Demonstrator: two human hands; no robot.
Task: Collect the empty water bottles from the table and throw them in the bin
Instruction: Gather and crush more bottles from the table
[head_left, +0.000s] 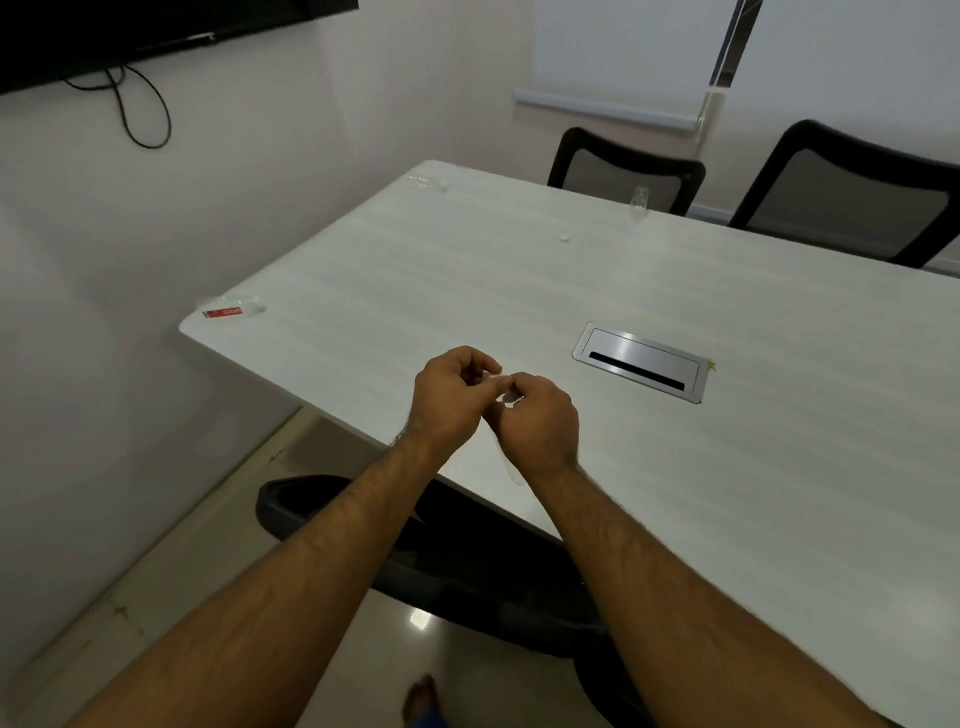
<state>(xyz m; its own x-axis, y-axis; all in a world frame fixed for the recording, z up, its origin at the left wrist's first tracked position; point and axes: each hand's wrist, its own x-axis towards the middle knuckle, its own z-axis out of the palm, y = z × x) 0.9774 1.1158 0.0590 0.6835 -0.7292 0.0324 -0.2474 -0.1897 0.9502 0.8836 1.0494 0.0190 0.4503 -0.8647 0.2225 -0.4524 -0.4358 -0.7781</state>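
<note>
The head view shows the left hand and right hand closed together on a clear bottle at the near table edge, probably capping it; another labelled bottle lies at the left corner.

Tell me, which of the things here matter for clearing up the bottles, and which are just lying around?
Part of the job:
clear bottle held in both hands
bottle with red label, lying at the table corner
bottle at the far corner
upright bottle near the chairs
loose cap

Just there:
cable hatch
chairs
screen
</note>
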